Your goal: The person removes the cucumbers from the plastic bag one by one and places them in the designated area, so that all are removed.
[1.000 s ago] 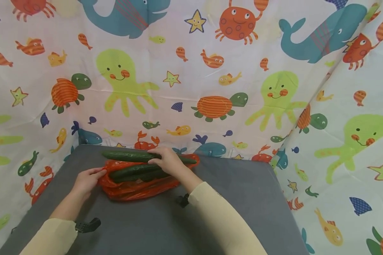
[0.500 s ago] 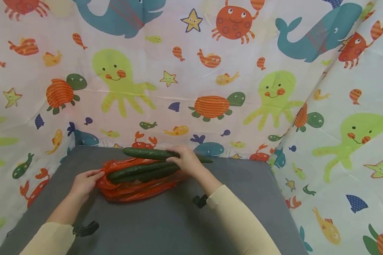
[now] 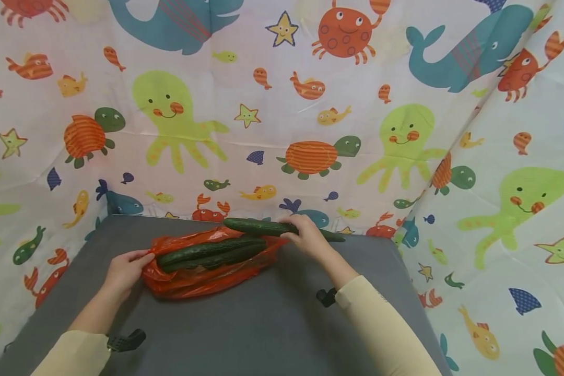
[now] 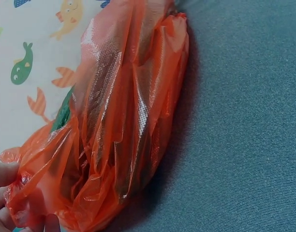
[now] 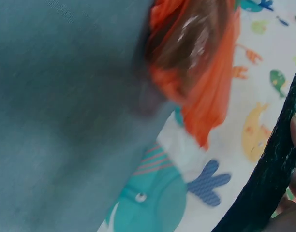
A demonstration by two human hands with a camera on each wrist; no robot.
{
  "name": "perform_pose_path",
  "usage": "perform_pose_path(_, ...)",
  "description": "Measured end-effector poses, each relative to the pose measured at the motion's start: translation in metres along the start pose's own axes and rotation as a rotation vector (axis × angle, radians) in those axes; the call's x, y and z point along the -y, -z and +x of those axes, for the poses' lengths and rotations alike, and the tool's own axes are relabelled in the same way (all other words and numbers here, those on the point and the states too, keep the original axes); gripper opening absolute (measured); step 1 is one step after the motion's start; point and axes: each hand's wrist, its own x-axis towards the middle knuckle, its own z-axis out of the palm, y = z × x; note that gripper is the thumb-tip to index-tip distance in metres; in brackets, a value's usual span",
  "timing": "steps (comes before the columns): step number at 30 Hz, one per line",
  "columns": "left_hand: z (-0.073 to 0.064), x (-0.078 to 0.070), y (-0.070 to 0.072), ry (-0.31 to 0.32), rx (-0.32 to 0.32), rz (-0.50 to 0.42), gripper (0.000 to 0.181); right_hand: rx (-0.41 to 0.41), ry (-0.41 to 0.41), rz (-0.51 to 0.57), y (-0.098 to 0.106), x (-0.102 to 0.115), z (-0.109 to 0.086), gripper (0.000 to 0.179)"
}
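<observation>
My right hand (image 3: 310, 237) grips a long dark green cucumber (image 3: 258, 226) around its middle, held up near the back edge of the table. In the right wrist view the thumb and fingers wrap the same cucumber (image 5: 271, 179). An orange-red plastic bag (image 3: 202, 287) lies on the table to the left, its mouth spread upward. Inside it rest two more cucumbers (image 3: 211, 250), side by side. My left hand (image 3: 124, 271) pinches the bag's left end. From the left wrist view, the fingers (image 4: 3, 198) hold the crumpled film of the bag (image 4: 128, 111).
The grey table (image 3: 244, 334) stretches in front of and to the right of the bag. Behind and along both sides hangs a white curtain (image 3: 272, 120) printed with sea animals. Dark wrist-camera mounts stick out below both wrists.
My right hand has carried the cucumber to the right, from over the bag to past its right end. The left hand keeps hold of the bag, and more of the cucumbers inside shows.
</observation>
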Motion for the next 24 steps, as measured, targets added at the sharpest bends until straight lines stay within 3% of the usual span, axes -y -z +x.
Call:
perform_pose_path(10,-0.001,0.003,0.002,0.013,0.002,-0.004,0.068,-0.001,-0.034,-0.016,0.023,-0.043,-0.017,0.036)
perform_pose_path(24,0.002,0.003,-0.002,0.007,-0.010,-0.028,0.065,-0.037,-0.134,-0.081,0.052,-0.124,-0.052,0.038)
